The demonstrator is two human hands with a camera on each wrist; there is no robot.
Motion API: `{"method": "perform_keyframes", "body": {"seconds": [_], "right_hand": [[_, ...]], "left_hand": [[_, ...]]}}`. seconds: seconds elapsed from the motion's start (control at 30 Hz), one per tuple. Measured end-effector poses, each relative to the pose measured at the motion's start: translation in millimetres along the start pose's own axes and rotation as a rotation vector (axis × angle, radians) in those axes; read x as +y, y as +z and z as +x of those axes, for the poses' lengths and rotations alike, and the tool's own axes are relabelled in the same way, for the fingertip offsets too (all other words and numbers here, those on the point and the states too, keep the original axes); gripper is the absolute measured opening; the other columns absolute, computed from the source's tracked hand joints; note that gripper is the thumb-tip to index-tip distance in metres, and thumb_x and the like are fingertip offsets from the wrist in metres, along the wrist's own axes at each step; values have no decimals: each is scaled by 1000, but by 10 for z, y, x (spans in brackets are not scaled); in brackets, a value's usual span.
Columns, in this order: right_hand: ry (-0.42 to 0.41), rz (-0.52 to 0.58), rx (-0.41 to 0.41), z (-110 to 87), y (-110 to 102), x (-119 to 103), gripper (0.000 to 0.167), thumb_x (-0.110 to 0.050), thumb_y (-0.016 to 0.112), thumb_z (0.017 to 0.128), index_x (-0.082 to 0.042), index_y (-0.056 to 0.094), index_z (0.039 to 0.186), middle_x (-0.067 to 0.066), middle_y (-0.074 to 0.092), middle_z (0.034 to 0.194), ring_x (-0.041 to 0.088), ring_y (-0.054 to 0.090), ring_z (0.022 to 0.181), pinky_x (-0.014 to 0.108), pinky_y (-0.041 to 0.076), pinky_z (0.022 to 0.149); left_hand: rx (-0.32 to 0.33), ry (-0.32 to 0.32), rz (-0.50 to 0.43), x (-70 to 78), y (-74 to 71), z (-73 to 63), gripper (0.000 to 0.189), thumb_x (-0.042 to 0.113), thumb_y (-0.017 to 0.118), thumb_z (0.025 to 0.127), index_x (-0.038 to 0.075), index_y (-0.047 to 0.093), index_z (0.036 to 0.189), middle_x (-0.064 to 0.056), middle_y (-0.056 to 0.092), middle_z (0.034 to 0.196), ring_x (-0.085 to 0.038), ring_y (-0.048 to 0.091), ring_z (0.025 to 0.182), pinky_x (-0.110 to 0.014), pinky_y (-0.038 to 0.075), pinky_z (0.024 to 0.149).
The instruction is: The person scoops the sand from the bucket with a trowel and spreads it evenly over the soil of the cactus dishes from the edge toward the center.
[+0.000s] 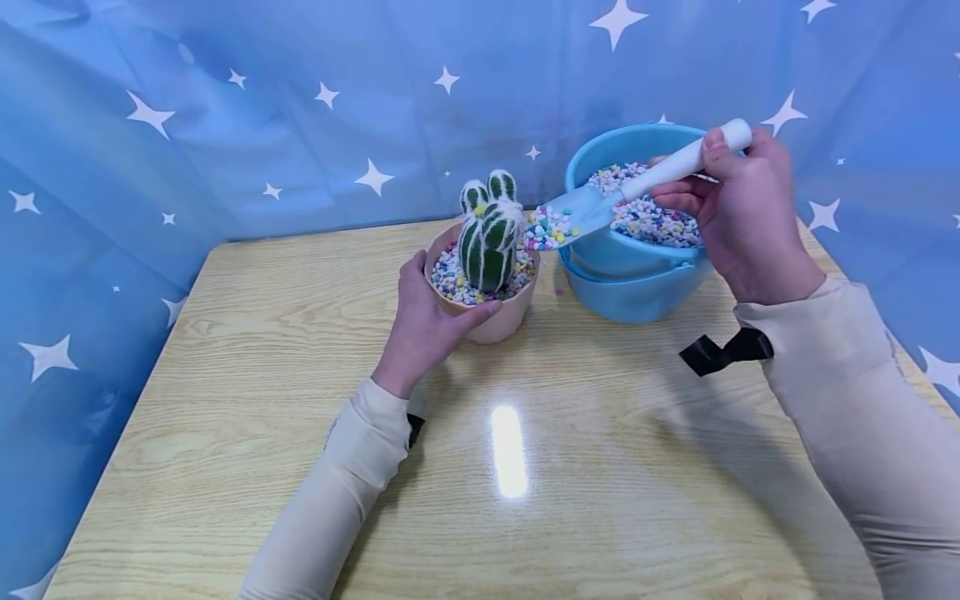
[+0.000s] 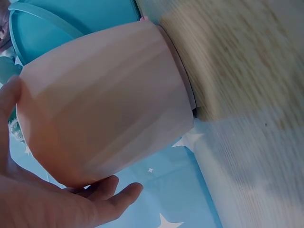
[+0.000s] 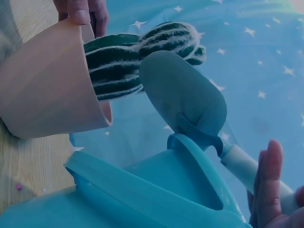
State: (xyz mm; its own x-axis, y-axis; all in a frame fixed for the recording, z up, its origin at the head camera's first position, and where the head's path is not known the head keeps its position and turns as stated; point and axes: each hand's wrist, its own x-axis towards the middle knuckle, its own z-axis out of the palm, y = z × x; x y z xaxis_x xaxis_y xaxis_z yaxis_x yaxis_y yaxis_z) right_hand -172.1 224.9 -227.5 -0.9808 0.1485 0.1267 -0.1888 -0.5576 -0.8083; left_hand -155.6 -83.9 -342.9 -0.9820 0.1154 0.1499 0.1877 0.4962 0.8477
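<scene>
My left hand (image 1: 431, 312) grips the near-left side of a pale pink flower pot (image 1: 501, 323), its thumb along the rim. A green cactus (image 1: 491, 246) with white fuzzy ribs stands upright in the pot, ringed by small coloured pebbles (image 1: 457, 279). My right hand (image 1: 750, 208) holds the white handle of a light blue trowel (image 1: 667, 167) above a blue bucket (image 1: 630, 287). Coloured pebbles (image 1: 551, 227) lie on the trowel's blade, whose tip hangs near the pot's right rim beside the cactus. In the right wrist view, the blade's underside (image 3: 183, 90) faces the camera.
More coloured pebbles (image 1: 656, 221) fill part of the bucket, right of the pot. The bucket's handle (image 3: 137, 190) rests low around its side. A pink pebble (image 3: 19, 186) lies on the wooden table (image 1: 247, 375). A blue star-patterned cloth (image 1: 285, 133) hangs behind.
</scene>
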Motion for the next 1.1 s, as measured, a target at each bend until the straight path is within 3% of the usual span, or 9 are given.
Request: {"method": "perform_keyframes", "body": {"seconds": [0.27,0.73,1.0,1.1], "right_hand": [[-21,-53,-20,-22,48,23,24,-10,50,101,2,32,112,28,63,95,33,66,58,36,58,60],[-54,-125,-41,-40,89,45,25,-12,52,100,1,34,111,26,65,93,29,65,57,34,57,59],[-71,-143,-52,-48,101,45,25,-13,52,100,1,34,111,26,65,92,28,65,57,35,57,59],[-70,-154,-54,-52,102,40,27,-14,53,99,0,35,112,26,65,92,28,66,58,35,57,59]], "left_hand": [[41,-24,60,46,33,-22,118,59,81,72,-1,15,150,-18,23,148,-29,37,126,-44,35,106],[39,-59,88,70,49,-32,121,65,77,72,0,13,151,-19,20,150,-31,35,129,-44,34,106],[-3,-21,-9,56,-26,-46,117,59,82,71,3,16,150,-14,25,147,-24,35,127,-41,34,106],[-19,-27,-6,44,-56,-36,120,58,83,70,2,14,151,-14,23,149,-24,33,131,-41,31,108]]}}
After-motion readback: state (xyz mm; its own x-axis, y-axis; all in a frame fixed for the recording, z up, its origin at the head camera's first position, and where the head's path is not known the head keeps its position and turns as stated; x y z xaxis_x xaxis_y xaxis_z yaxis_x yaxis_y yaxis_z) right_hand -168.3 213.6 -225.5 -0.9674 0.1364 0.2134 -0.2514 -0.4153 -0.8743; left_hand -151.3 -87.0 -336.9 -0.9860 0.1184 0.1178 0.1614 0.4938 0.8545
